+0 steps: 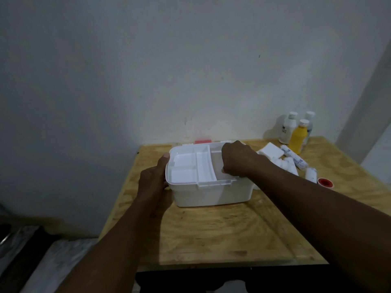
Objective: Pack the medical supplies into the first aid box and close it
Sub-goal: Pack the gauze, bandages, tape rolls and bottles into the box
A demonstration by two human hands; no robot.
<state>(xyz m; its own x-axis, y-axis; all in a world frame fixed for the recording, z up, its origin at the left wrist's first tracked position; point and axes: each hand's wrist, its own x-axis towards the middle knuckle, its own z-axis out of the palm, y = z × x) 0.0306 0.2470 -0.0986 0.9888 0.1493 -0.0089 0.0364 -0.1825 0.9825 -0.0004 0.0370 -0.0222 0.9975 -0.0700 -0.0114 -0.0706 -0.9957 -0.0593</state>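
A white first aid box (211, 193) stands open on the wooden table (222, 233), with a white divided tray (190, 168) sitting in its top. Its lid (55, 141) lies back behind it, showing a red patch. My left hand (152, 178) grips the box's left end. My right hand (239, 159) is curled over the tray's right edge, fingers closed on it. To the right of the box lie white gauze pads (271, 152), several rolled bandages (294, 158) and a red-cored tape roll (325, 183).
Three bottles stand at the table's back right corner against the wall: a yellow bottle (298, 137), a white bottle (287, 129) and a clear one (310, 123). The wall runs right behind the box. The table's left edge drops to a dark floor area.
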